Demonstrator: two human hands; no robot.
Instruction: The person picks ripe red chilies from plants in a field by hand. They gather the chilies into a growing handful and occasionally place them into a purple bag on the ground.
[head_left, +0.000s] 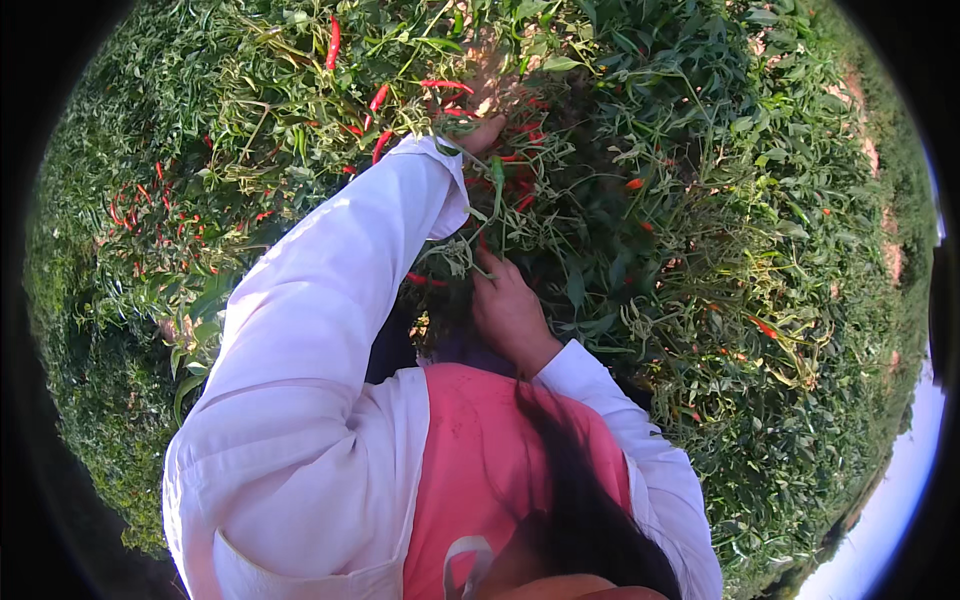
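My left hand (480, 135) reaches forward into a chili pepper plant. Leaves and the white sleeve (322, 277) hide most of its fingers, so its grip is unclear. Red chili peppers (525, 135) hang just right of it. Closer to my body, my right hand (511, 311) is curled with its fingertips among the stems. A thin green stem and a bit of red pepper (482, 240) show at those fingertips; whether they are held is not plain. Between both hands hangs a green chili pepper (497, 176). Another red chili pepper (426, 280) lies left of my right hand.
Dense chili plants surround me on all sides. More red peppers (334, 43) show ahead, and a cluster of red peppers (142, 199) hangs at the left. Orange-red peppers (763, 328) dot the right side. Bare soil (487, 79) shows beyond my left hand.
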